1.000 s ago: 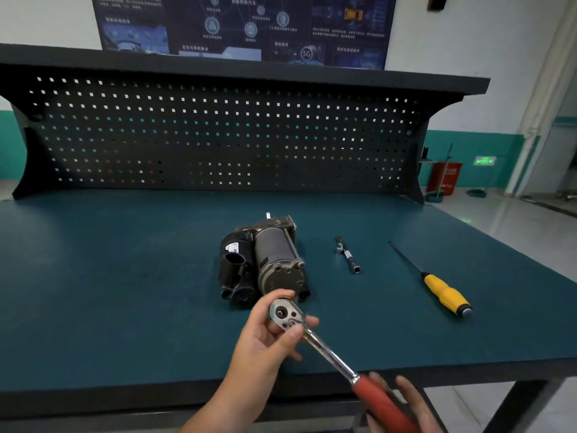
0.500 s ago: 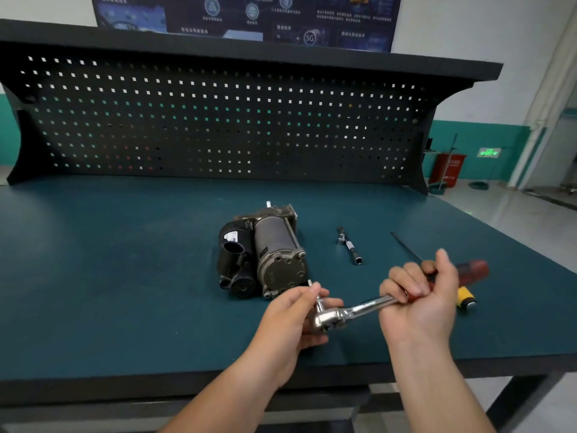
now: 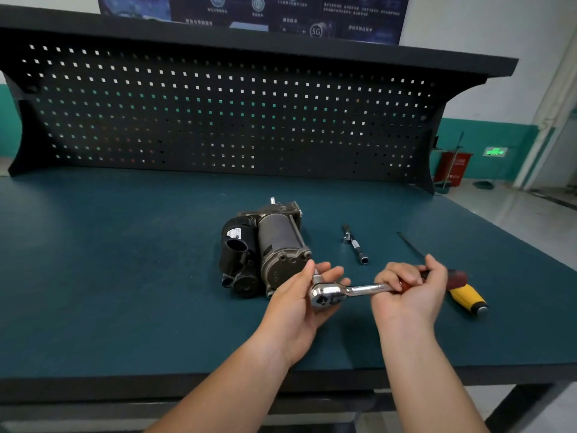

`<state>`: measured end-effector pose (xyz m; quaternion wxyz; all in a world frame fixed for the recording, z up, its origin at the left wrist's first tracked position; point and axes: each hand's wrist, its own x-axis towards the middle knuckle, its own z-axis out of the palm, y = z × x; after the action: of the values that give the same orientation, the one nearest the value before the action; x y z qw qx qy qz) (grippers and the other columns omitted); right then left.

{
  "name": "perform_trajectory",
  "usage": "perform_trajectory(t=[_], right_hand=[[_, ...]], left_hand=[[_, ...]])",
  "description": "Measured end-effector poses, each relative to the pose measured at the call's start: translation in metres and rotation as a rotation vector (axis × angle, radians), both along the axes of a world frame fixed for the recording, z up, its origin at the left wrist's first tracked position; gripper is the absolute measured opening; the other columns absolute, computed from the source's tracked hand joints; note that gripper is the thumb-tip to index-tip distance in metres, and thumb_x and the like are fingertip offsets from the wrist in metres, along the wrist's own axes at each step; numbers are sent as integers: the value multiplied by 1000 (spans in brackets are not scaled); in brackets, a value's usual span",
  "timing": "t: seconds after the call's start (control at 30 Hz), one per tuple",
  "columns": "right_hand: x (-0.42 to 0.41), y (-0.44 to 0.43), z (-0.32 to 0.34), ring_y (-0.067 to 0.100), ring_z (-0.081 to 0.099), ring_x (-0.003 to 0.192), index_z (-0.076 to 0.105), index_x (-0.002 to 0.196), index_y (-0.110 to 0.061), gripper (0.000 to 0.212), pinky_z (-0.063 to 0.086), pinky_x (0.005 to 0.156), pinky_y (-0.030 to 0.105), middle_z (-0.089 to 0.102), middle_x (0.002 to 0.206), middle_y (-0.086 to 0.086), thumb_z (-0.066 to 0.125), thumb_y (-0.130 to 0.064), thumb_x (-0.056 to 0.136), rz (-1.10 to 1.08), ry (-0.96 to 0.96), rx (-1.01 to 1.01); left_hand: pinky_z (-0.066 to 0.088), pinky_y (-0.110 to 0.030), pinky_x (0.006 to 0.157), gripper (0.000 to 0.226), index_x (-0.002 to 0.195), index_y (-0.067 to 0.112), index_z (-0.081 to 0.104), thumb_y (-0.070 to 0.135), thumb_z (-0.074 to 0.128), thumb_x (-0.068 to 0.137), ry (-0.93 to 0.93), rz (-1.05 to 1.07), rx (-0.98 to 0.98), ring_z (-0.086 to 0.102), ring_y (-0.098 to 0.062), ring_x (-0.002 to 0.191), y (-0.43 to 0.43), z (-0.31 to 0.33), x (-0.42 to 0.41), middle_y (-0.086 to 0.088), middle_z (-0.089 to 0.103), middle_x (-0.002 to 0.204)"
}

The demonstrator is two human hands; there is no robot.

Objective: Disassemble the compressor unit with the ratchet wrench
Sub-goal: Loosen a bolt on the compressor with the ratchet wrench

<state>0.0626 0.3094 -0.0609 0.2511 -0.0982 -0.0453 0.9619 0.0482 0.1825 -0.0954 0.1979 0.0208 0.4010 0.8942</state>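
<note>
Gripping ratchet wrench [image 3: 362,289] by red handle in right hand [image 3: 409,295], pinching its chrome head in left hand [image 3: 296,298], just in front of compressor unit [image 3: 268,245] on workbench [image 3: 125,276]. Probably stiff, weighty steel, slick at the chrome: handle grip best.

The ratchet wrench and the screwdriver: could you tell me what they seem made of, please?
Ratchet wrench: head and shank look like polished chromed steel, given mirror-bright reflections; the dark red grip, mostly under the right hand, may be rubber or plastic. Screwdriver: yellow-and-black handle looks like moulded plastic, dull sheen; shaft dark metal.
</note>
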Motion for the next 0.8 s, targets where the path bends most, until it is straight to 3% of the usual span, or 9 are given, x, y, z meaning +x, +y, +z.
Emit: perform_trajectory(t=[0.1,0.2,0.27,0.4,0.53,0.8], right_hand=[[0,-2,4,2,28,34,39,64,-21,29,20,32,14,26,43,-11,51,-24,89,-29,42,146],[-2,-6,10,2,27,35,42,54,-22,38,21,32,15,26,43,-11,49,-22,91,-50,85,253],[-3,-8,12,3,27,36,44,48,-24,44,22,33,15,25,42,-11,47,-21,92,-60,95,319],[-5,-11,17,3,27,35,46,44,-24,49,22,33,15,26,42,-11,47,-21,92,-63,82,335],[-8,-7,15,3,28,36,38,62,-21,32,21,34,15,26,43,-11,49,-21,91,-77,39,271],[-12,-3,7,2,29,35,37,66,-20,28,20,33,15,27,44,-11,50,-21,90,-57,5,187]], left_hand=[[56,-26,59,26,94,12,69,34,56,88,11,-10,-108,71,-14,73,-5,-7,-3,-1,74,87],[55,-24,56,21,74,17,76,31,62,83,7,16,-93,67,-10,62,-6,-7,-5,4,68,70],[54,-24,56,26,71,19,77,27,59,87,-4,31,-56,65,-8,61,-4,-7,-7,6,66,66],[54,-23,58,27,76,20,79,27,56,90,-5,35,-17,64,-7,61,-4,-7,-10,8,65,67],[53,-21,59,26,79,22,78,34,57,88,33,6,-35,65,-6,64,-3,-6,-10,10,66,70],[51,-20,57,20,99,21,71,27,53,93,48,34,-39,65,-7,64,-3,-8,-11,7,67,74]])
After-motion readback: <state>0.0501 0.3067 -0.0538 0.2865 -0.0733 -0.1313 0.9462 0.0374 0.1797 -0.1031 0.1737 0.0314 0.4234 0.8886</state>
